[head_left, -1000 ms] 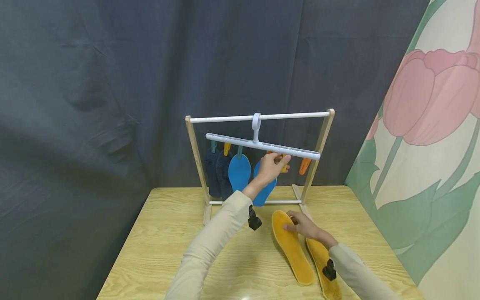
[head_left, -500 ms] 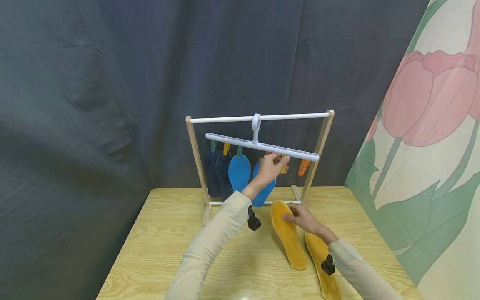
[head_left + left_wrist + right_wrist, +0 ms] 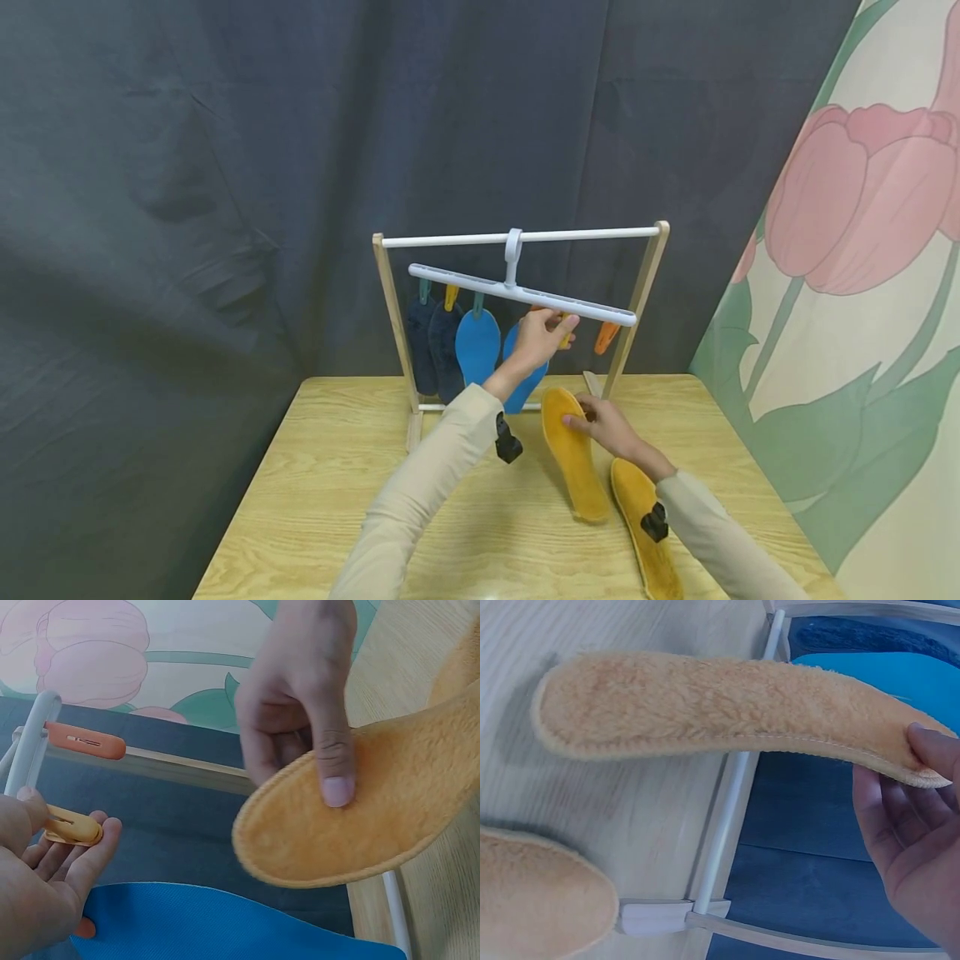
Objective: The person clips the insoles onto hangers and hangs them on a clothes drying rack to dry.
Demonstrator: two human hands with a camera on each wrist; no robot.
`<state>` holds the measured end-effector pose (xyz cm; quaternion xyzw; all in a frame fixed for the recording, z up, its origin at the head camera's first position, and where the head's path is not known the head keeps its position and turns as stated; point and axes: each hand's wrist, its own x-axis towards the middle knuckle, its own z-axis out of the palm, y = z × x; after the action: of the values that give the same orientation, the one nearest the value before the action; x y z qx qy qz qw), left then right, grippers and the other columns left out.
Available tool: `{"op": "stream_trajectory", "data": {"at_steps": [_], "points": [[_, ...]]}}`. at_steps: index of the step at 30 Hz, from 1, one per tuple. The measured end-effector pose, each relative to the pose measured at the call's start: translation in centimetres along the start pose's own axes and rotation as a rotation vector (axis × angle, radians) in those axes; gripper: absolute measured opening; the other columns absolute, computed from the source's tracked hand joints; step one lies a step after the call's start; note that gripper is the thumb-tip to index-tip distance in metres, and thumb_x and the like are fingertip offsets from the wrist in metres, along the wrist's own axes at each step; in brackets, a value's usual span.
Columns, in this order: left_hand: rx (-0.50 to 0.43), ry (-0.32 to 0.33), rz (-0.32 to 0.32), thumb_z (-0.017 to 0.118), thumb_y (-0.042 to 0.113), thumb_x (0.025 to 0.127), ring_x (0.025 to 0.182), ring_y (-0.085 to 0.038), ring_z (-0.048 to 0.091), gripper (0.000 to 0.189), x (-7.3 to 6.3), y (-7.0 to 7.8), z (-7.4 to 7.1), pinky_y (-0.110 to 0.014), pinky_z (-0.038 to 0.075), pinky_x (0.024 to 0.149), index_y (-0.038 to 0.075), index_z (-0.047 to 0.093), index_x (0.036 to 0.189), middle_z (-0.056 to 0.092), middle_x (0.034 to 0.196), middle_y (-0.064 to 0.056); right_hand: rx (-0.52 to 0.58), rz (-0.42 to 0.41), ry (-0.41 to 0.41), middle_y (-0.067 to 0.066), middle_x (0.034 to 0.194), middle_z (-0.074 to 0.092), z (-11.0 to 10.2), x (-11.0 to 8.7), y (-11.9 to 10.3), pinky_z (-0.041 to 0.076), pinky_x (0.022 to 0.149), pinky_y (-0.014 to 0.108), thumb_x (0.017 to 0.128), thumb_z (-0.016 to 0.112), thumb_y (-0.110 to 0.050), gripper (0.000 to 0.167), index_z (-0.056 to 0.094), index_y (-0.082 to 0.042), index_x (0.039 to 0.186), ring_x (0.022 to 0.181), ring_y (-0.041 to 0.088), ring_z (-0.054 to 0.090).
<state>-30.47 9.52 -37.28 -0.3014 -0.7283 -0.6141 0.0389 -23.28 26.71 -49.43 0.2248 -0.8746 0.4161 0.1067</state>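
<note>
1. We saw the left arm (image 3: 420, 483), in a beige sleeve, stretched forward and upward, with a small black wrist camera mount (image 3: 508, 439) strapped under the wrist.
2. The left hand (image 3: 542, 337) was raised, thumb and fingers curled in a pinch, the thumb tip pointing up and right.
3. The right arm (image 3: 720, 542), also in a beige sleeve, reached forward lower down.
4. The right hand (image 3: 606, 427) was held low, its thumb (image 3: 330, 761) pressed flat on top and its fingers curled underneath in a pinching hold.
</note>
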Motion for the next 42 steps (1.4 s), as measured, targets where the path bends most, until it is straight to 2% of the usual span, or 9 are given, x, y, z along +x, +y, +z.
{"op": "stream_trajectory", "data": {"at_steps": [4, 7, 11, 14, 19, 26, 34, 39, 42], "points": [[0.007, -0.001, 0.003, 0.062, 0.021, 0.099, 0.088, -0.035, 0.071, 0.034, 0.0, 0.0, -0.1, -0.022, 0.058, 0.067, -0.004, 0.065, 0.122, 0.069, 0.102, -0.021, 0.032, 0.010, 0.025, 0.004, 0.090, 0.069, -0.3, 0.3, -0.5, 0.052, 0.062, 0.026, 0.092, 0.072, -0.010, 0.021, 0.068, 0.002, 0.108, 0.072, 0.013, 0.061], [0.012, -0.007, 0.009, 0.061, 0.020, 0.099, 0.088, -0.033, 0.072, 0.034, 0.0, 0.1, -0.1, -0.023, 0.059, 0.067, -0.004, 0.065, 0.123, 0.069, 0.104, -0.021, 0.061, 0.012, 0.022, 0.013, 0.091, 0.069, -1.0, 0.4, -2.5, 0.052, 0.062, 0.025, 0.092, 0.070, -0.003, 0.021, 0.065, 0.008, 0.109, 0.072, 0.021, 0.063], [0.018, -0.010, 0.008, 0.061, 0.020, 0.100, 0.088, -0.032, 0.071, 0.034, 0.0, 0.1, -0.1, -0.023, 0.059, 0.068, -0.004, 0.065, 0.124, 0.070, 0.104, -0.020, 0.079, 0.003, 0.040, 0.020, 0.093, 0.069, -1.3, 0.7, -3.3, 0.054, 0.062, 0.026, 0.092, 0.067, 0.002, 0.023, 0.063, 0.013, 0.112, 0.074, 0.030, 0.066], [0.033, -0.008, 0.013, 0.061, 0.020, 0.100, 0.087, -0.031, 0.072, 0.033, -0.1, 0.2, -0.2, -0.023, 0.058, 0.068, -0.003, 0.065, 0.123, 0.070, 0.103, -0.018, 0.098, 0.003, 0.068, 0.017, 0.095, 0.070, -1.1, 0.9, -1.9, 0.056, 0.062, 0.028, 0.094, 0.067, -0.003, 0.026, 0.063, 0.010, 0.116, 0.074, 0.025, 0.068], [0.060, -0.007, 0.038, 0.061, 0.021, 0.100, 0.086, -0.029, 0.072, 0.031, -0.1, 0.3, -0.3, -0.021, 0.057, 0.069, -0.002, 0.067, 0.120, 0.071, 0.103, -0.017, 0.153, 0.006, 0.116, 0.018, 0.096, 0.072, -1.3, 1.3, -1.7, 0.058, 0.063, 0.029, 0.096, 0.065, -0.006, 0.028, 0.061, 0.009, 0.120, 0.075, 0.020, 0.069], [0.055, -0.002, 0.031, 0.062, 0.021, 0.100, 0.089, -0.032, 0.072, 0.032, 0.0, 0.1, -0.2, -0.021, 0.057, 0.069, -0.002, 0.067, 0.121, 0.071, 0.105, -0.018, 0.150, 0.022, 0.151, 0.018, 0.095, 0.072, -1.3, 1.6, -2.2, 0.057, 0.063, 0.026, 0.096, 0.066, -0.007, 0.026, 0.062, 0.008, 0.116, 0.075, 0.016, 0.069], [0.069, 0.007, 0.034, 0.061, 0.024, 0.100, 0.083, -0.018, 0.072, 0.031, 0.1, 0.1, -0.2, -0.022, 0.056, 0.067, -0.001, 0.069, 0.117, 0.071, 0.100, -0.014, 0.213, 0.038, 0.190, 0.021, 0.094, 0.072, -1.4, 2.1, -2.6, 0.057, 0.063, 0.026, 0.096, 0.066, -0.006, 0.024, 0.062, 0.009, 0.115, 0.074, 0.016, 0.069], [0.067, 0.008, 0.041, 0.062, 0.024, 0.100, 0.080, -0.016, 0.072, 0.030, 0.2, 0.0, -0.3, -0.022, 0.056, 0.064, 0.000, 0.070, 0.116, 0.072, 0.098, -0.014, 0.240, 0.045, 0.199, 0.024, 0.093, 0.071, -1.4, 2.4, -2.9, 0.057, 0.061, 0.026, 0.095, 0.065, -0.001, 0.024, 0.061, 0.012, 0.115, 0.073, 0.018, 0.070], [0.068, 0.010, 0.038, 0.062, 0.024, 0.099, 0.079, -0.015, 0.072, 0.030, 0.3, -0.2, -0.3, -0.022, 0.056, 0.064, 0.000, 0.070, 0.115, 0.072, 0.097, -0.013, 0.246, 0.048, 0.190, 0.026, 0.093, 0.071, -1.7, 2.4, -4.0, 0.057, 0.059, 0.029, 0.095, 0.064, 0.002, 0.024, 0.060, 0.015, 0.115, 0.072, 0.021, 0.070]]}}
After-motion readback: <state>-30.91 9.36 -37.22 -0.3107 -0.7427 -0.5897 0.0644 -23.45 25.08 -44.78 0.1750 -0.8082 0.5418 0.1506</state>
